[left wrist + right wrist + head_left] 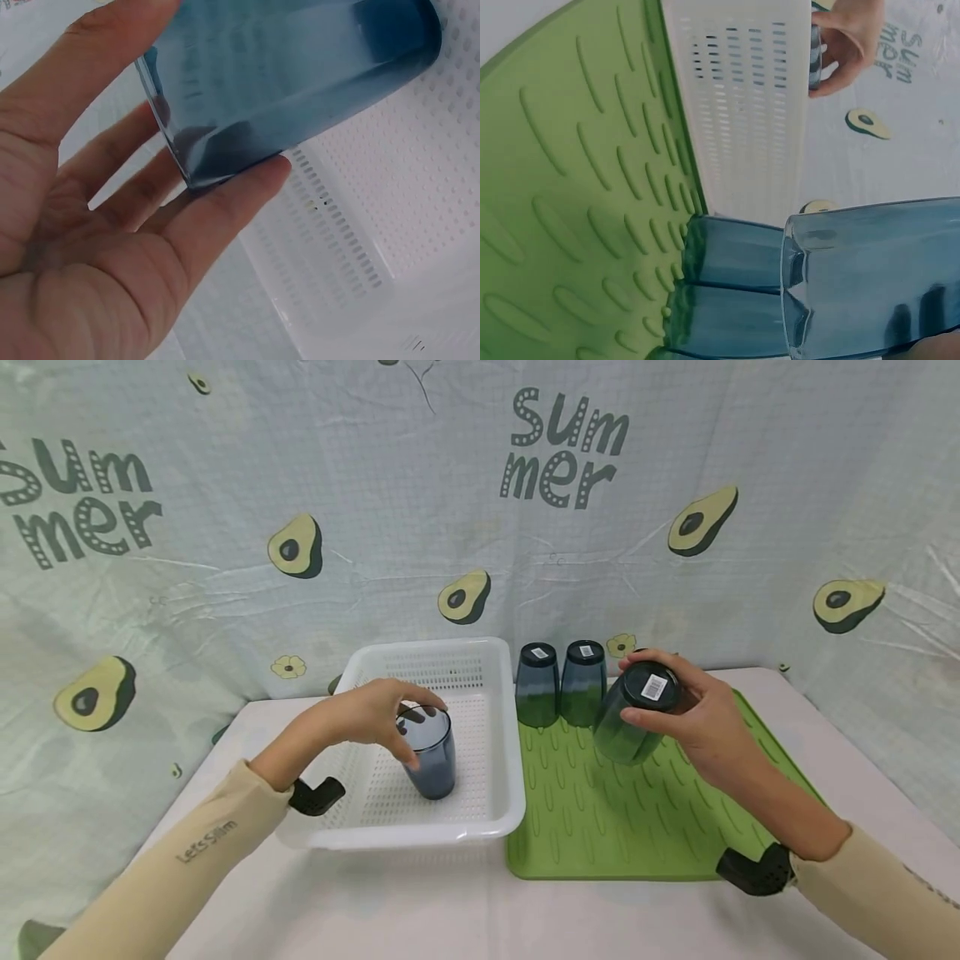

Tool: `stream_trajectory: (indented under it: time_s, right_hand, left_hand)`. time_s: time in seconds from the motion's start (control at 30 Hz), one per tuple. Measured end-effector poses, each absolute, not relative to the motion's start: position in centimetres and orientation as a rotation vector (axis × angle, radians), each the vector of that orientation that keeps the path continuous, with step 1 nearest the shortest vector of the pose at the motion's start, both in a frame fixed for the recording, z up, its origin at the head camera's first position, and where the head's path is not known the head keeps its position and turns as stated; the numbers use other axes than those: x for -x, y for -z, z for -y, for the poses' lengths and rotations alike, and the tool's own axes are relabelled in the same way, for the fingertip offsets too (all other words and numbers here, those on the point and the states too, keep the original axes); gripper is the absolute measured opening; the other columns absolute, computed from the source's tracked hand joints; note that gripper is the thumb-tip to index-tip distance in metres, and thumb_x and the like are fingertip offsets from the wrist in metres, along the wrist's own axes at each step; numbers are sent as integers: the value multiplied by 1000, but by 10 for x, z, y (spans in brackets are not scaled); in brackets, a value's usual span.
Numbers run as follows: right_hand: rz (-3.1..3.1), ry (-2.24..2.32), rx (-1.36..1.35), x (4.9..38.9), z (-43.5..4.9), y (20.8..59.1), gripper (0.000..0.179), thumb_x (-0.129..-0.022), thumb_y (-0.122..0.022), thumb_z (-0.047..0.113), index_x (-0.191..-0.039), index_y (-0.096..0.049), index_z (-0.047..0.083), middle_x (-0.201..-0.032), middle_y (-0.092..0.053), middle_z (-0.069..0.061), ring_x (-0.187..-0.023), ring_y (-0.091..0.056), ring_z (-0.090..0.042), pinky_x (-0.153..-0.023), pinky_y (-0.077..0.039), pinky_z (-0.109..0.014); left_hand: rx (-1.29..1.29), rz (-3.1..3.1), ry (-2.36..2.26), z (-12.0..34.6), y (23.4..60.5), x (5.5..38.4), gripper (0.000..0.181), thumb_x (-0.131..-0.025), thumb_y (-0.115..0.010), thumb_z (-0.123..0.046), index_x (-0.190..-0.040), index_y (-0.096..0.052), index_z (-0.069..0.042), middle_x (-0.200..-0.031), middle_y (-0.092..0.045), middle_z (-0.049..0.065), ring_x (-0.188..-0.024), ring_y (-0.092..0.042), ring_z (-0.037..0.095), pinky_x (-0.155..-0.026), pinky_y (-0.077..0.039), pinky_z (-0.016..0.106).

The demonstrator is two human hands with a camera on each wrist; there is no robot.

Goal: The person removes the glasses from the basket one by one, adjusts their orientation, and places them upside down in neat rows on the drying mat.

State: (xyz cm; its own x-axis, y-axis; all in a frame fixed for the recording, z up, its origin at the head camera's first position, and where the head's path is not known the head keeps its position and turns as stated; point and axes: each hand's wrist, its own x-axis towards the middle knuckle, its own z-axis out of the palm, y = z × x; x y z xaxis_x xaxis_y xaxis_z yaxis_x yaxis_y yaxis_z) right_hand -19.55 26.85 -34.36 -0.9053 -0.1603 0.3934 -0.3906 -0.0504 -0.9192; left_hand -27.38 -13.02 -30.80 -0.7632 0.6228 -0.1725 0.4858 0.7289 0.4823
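Note:
My left hand (367,714) holds a blue-tinted drinking glass (437,770) near its rim, thumb on one side and fingers on the other. That glass is mouth up, slightly tilted, inside the white perforated basket (512,777). With my right hand (708,722) I grip another tinted glass (624,731) close to its base, which bears a barcode sticker. It is upside down and tilted over the green ribbed mat (600,831). In the right wrist view its open rim overlaps the standing glasses (735,251) behind it.
Two upturned glasses, one on the left (537,689) and one beside it (583,689), stand at the mat's back left corner, close to the basket wall. A patterned curtain (405,527) hangs behind the pale table (375,902).

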Motion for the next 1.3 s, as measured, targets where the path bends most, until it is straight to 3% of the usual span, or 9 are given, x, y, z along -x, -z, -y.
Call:
stream_trajectory:
  time_s: [0.53,0.8,1.3]
  right_hand:
    - [2091,-1960,-489,205,-290,349,58,-87,-74,-9,-140,-57,6,-134,-62,-2,-120,-61,-9,-85,-55,-18]
    - [2081,-1960,-432,206,-302,352,58,-88,-74,-8,-141,-56,5,-134,-60,-3,-117,-62,-8,-85,-55,-18]
    - [2107,-1912,-381,209,-310,353,58,-88,-74,-6,-142,-56,6,-137,-57,0,-118,-60,-6,-84,-54,-15]
  left_hand:
    - [-842,-2548,-647,133,308,276,78,-65,-97,-13,-136,-65,-14,-133,-65,10,-117,-63,28,-89,-56,38]
    - [-812,-2544,-651,133,307,276,79,-65,-97,-13,-137,-65,-16,-142,-60,10,-122,-63,33,-82,-58,34]
    - [-799,-2602,-545,130,305,275,81,-63,-98,-18,-137,-66,-19,-141,-62,6,-113,-65,28,-79,-55,33]
